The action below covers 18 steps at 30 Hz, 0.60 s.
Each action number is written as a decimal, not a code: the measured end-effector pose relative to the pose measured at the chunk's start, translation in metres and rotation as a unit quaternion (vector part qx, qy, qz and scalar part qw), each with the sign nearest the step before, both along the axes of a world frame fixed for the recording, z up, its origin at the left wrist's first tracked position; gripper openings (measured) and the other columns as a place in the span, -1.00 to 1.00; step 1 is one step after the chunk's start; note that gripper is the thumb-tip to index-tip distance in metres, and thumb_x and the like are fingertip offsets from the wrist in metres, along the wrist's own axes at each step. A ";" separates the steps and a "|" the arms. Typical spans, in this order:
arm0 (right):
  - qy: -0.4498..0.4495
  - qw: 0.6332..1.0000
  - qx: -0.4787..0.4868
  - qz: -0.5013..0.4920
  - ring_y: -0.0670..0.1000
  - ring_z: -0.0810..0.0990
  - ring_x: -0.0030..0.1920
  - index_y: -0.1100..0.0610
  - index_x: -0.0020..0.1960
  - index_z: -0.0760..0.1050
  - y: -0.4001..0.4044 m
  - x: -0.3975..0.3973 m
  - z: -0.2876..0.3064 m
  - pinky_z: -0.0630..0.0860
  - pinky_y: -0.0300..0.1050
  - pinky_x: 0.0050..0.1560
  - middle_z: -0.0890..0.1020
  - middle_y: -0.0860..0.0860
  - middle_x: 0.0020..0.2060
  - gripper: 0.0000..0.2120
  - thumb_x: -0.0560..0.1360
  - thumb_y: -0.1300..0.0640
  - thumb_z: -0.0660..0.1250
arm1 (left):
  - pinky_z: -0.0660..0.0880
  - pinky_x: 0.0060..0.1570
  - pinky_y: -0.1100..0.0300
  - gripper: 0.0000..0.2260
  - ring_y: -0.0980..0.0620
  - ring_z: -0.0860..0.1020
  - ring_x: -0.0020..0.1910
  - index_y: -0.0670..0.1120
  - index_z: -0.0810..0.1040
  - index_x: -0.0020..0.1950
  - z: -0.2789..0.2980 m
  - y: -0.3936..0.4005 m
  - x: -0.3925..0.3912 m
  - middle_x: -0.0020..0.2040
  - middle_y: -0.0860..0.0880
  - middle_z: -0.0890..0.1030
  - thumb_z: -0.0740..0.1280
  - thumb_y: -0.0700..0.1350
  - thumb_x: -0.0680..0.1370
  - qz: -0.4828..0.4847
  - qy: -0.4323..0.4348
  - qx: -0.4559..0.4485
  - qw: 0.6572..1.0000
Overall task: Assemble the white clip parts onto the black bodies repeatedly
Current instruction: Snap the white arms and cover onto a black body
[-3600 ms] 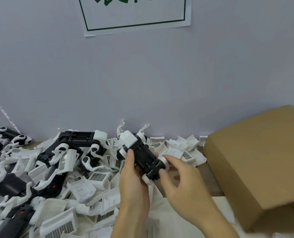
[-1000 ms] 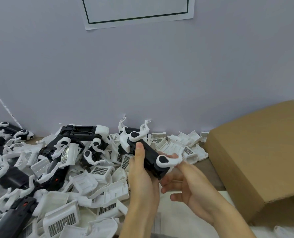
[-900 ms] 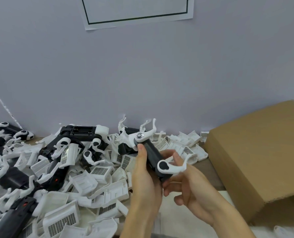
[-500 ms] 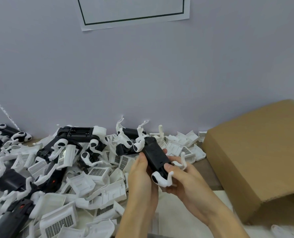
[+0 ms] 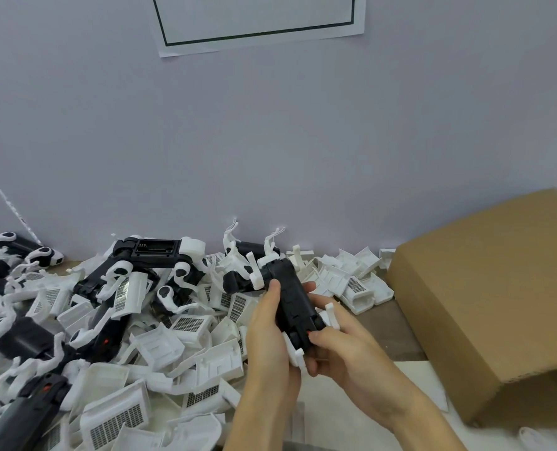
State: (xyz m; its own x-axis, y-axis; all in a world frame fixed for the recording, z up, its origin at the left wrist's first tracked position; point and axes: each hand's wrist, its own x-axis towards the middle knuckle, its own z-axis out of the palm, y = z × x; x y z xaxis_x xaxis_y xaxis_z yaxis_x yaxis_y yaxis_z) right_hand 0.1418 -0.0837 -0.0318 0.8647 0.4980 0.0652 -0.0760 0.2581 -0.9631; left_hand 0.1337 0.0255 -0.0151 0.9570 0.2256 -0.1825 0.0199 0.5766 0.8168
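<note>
**Both hands on one black body, above the parts pile**

Wall (image 5: 270, 141) fills most of the view, w/ a white paper sign (image 5: 257, 21) w/ dark border at top, cut off by the frame edge. Cardboard box (image 5: 485, 304) sits at right on the counter (image 5: 397, 333), well apart from the hands. Parts pile (image 5: 108, 336) covers the left half of the counter: white clip parts, vented white covers and black bodies mixed, some bodies w/ white pieces already on.

Left hand (image 5: 270, 346) grips the black body (image 5: 295, 304) from its left side, thumb lying up along the body's left edge, fingers curled under it & mostly hidden. Right hand (image 5: 345, 353) holds the near end from the right, thumb tip pressed on the near top face, fingers wrapped beneath. Body lies btwn the two hands, long axis running away from the person & tilted slightly left, held above the pile's right edge.

White clip parts (image 5: 295, 353) stick out at the near end by the right thumb; another white piece (image 5: 332, 315) shows just right of the body, over the right fingers. Far end carries white clips (image 5: 257, 275) too. Can't tell if the near ones are fully seated.
</note>
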 end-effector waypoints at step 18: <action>0.001 1.000 -0.014 -0.018 -0.03 0.44 -0.39 -0.23 0.01 0.62 0.003 0.001 -0.001 0.48 -0.18 -0.28 0.58 -0.04 -0.33 -0.71 0.45 0.13 0.30 | 0.47 -0.39 0.15 -0.56 -0.18 0.60 -0.08 -0.23 0.58 0.27 0.000 -0.003 0.002 0.01 -0.19 0.67 0.24 0.11 0.62 0.025 0.033 0.000 0.999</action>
